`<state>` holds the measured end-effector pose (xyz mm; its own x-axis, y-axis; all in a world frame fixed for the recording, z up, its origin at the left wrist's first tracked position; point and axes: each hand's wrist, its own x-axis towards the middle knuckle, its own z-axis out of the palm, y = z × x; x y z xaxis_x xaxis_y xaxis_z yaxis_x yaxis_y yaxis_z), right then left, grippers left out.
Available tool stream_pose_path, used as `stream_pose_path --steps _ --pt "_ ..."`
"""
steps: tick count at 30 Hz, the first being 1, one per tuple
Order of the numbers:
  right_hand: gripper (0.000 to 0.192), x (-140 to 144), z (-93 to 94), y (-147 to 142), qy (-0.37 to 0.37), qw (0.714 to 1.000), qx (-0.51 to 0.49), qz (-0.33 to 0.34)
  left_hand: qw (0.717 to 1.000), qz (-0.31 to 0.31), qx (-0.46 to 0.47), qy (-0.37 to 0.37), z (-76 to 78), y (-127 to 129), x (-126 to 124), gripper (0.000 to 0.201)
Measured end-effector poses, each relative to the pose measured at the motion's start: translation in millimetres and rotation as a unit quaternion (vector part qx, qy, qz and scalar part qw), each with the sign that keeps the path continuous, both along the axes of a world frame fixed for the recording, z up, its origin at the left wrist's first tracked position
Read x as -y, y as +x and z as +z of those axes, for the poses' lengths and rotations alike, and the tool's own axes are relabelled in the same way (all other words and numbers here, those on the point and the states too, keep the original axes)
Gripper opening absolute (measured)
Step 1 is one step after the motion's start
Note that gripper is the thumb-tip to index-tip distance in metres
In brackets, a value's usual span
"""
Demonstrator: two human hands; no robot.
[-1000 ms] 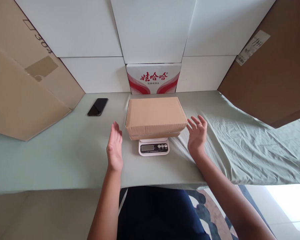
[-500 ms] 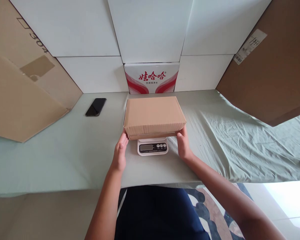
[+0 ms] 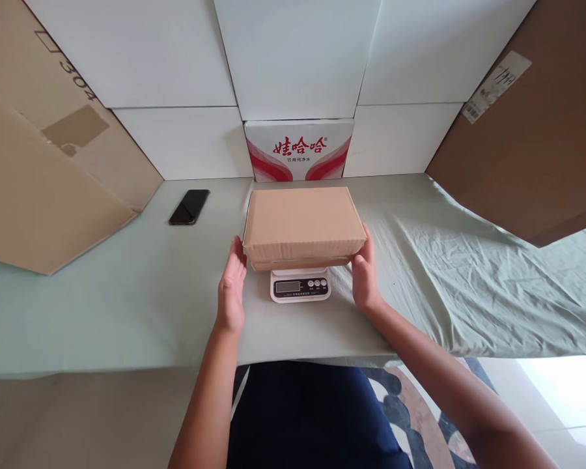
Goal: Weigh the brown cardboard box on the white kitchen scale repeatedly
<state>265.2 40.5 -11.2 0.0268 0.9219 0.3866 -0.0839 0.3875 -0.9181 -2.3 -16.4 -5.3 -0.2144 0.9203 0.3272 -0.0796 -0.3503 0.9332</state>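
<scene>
A closed brown cardboard box (image 3: 303, 215) rests on a small white kitchen scale (image 3: 300, 286), covering its weighing plate. The scale's dark display and round buttons show in front, and the display looks blank. My left hand (image 3: 232, 286) is held upright beside the box's left front corner, fingers straight, with a narrow gap or light touch at the fingertips. Along the right side, my right hand (image 3: 364, 273) has its fingers stretched out by the box's right front corner, close to or touching it. Neither hand bears the box.
A black smartphone (image 3: 189, 207) lies on the green cloth (image 3: 127, 293) to the left. Large cardboard panels (image 3: 68, 176) (image 3: 532, 150) stand on both sides. White panels (image 3: 297, 58) and a white-and-red printed carton (image 3: 299, 150) stand behind.
My hands have loosened from the box's lower corners and drawn slightly outward, fingers straightening. The box stays on the scale. The view has shifted slightly.
</scene>
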Motion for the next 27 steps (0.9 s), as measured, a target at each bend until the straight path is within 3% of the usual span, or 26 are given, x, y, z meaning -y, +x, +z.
stream_pose_path --steps 9,27 --pt "0.072 -7.9 -6.3 10.4 -0.013 0.999 -0.038 -0.020 1.000 0.010 0.013 0.004 -1.6 -1.3 0.1 0.090" --pt "0.070 -11.5 -10.9 11.8 -0.036 0.999 -0.014 -0.032 1.000 0.000 0.010 -0.013 -2.4 0.3 0.3 0.090"
